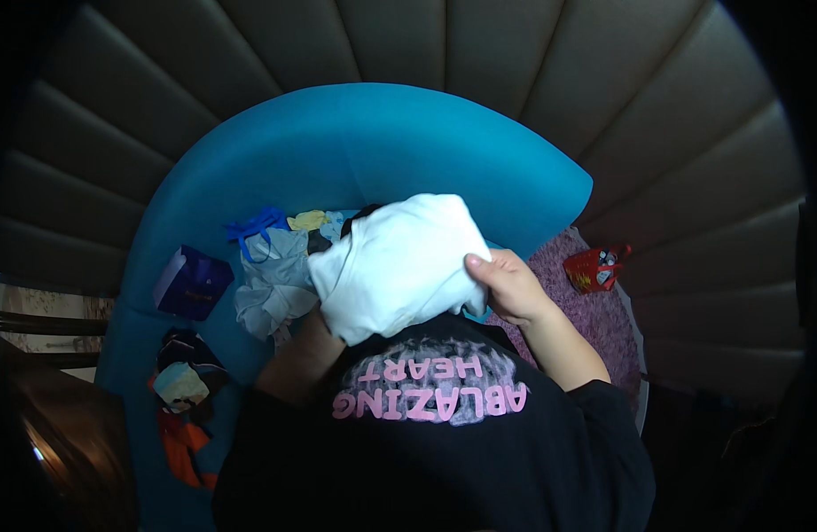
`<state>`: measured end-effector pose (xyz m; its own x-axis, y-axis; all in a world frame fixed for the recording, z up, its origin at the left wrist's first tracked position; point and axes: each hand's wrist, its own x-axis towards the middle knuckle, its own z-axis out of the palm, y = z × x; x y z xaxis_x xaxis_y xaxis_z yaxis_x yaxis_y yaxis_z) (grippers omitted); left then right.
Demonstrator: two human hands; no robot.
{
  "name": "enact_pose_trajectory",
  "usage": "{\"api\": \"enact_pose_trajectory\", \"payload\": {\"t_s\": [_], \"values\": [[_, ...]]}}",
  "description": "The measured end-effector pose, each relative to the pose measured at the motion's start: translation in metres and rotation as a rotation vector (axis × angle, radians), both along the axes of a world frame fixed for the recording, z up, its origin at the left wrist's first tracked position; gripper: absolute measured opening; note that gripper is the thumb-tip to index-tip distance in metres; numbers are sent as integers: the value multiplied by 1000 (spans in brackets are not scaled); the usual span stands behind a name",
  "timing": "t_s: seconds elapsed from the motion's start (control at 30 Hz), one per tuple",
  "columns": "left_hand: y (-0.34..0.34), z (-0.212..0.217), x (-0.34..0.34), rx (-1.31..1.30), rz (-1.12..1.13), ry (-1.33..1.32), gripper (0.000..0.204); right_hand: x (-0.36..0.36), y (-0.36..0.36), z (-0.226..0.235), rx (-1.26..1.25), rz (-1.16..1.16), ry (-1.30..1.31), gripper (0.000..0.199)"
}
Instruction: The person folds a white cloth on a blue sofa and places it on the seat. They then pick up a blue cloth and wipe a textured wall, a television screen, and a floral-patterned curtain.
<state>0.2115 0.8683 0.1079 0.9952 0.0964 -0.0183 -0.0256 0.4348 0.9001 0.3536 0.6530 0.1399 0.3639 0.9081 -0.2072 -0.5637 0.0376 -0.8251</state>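
While your right hand (512,285) grasps the folded white garment (398,263) over the blue bed (355,142), fingers clenched on its edge, your left hand (304,350) supports it underneath, grip unclear; crumpled clothes (271,284) remain unfolded beside it.

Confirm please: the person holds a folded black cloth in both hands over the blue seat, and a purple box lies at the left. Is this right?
Not quite. In the head view the folded cloth is white, not black. The right hand grips its edge, the left hand is under it, over the blue seat; the purple box lies left.
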Motion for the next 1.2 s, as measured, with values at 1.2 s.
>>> {"api": "enact_pose_trajectory", "payload": {"t_s": [1.2], "values": [[11,19,-1,112,258,169,29,42,-16,0,-89,-156,-149,28]]}}
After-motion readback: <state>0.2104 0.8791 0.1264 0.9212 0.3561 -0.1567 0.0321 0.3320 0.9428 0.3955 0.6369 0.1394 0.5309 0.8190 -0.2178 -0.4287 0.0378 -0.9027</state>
